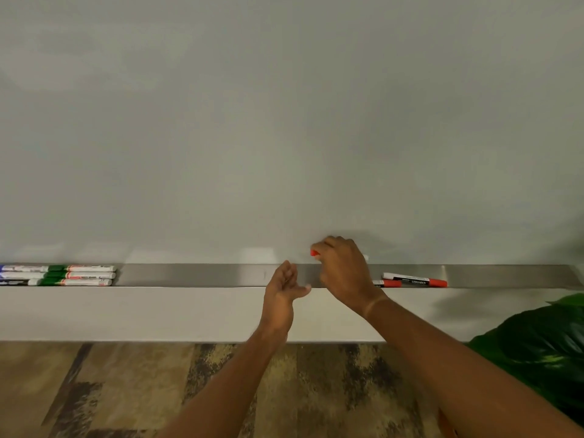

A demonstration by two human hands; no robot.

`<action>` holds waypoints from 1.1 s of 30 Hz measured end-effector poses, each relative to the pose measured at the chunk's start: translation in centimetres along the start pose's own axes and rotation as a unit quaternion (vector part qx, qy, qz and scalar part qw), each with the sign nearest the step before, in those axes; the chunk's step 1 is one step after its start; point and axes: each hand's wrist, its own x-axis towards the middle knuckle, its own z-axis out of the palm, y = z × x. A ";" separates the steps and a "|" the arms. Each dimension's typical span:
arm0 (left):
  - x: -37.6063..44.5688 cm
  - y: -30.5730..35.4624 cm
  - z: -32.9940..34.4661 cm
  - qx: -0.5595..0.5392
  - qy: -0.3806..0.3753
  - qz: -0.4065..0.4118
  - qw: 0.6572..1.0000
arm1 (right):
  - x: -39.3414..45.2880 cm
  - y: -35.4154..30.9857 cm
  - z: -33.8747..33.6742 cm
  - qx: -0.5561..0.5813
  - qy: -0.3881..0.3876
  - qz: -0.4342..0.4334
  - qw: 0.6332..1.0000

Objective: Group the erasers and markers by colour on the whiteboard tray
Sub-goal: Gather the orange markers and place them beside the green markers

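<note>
A metal whiteboard tray (196, 275) runs across the view below the whiteboard. My right hand (343, 270) is closed around a red marker (313, 253), held level just above the tray; its red cap sticks out left of my fingers and a white end shows on the right. My left hand (282, 290) hovers open just left of it, in front of the tray's edge, holding nothing. Two red markers (414, 279) lie in the tray right of my right hand. Three green-capped markers (79, 275) lie stacked at the far left, with blue ones at the frame's edge.
The whiteboard (284, 121) fills the upper view. A white ledge (158, 314) runs below the tray. A large green plant leaf (537, 349) reaches in at the lower right. Patterned flooring shows underneath.
</note>
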 end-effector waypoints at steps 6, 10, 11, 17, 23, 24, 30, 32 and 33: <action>0.5 -0.2 2.0 0.090 -0.028 0.035 0.995 | 0.4 -3.2 -2.2 0.252 0.029 0.121 0.960; 0.3 -0.4 3.2 0.093 -0.014 0.010 0.995 | -0.1 -3.4 -2.4 0.305 -0.005 0.157 0.939; 0.3 -0.4 3.4 0.088 -0.016 0.002 0.996 | -0.2 -3.3 -2.3 0.310 -0.011 0.158 0.937; 0.0 -0.4 4.5 0.011 -0.034 -0.038 0.999 | -0.8 -2.8 -1.7 0.333 -0.012 0.177 0.926; 0.1 -0.7 4.8 -0.031 -0.037 -0.051 0.998 | -1.2 -1.6 -1.2 0.350 -0.010 0.166 0.922; 0.2 -0.8 4.7 -0.033 -0.038 -0.053 0.997 | -1.2 -1.0 -1.2 0.341 -0.005 0.169 0.925; 0.8 -1.1 3.7 -0.090 -0.023 -0.095 0.991 | -2.2 4.5 -1.5 0.154 -0.053 0.141 0.977; 0.9 -1.3 3.4 -0.103 -0.018 -0.096 0.990 | -2.7 5.9 -1.4 0.079 -0.120 0.129 0.981; 0.9 -1.4 3.3 -0.105 -0.016 -0.095 0.990 | -2.9 6.4 -1.3 0.052 -0.151 0.124 0.979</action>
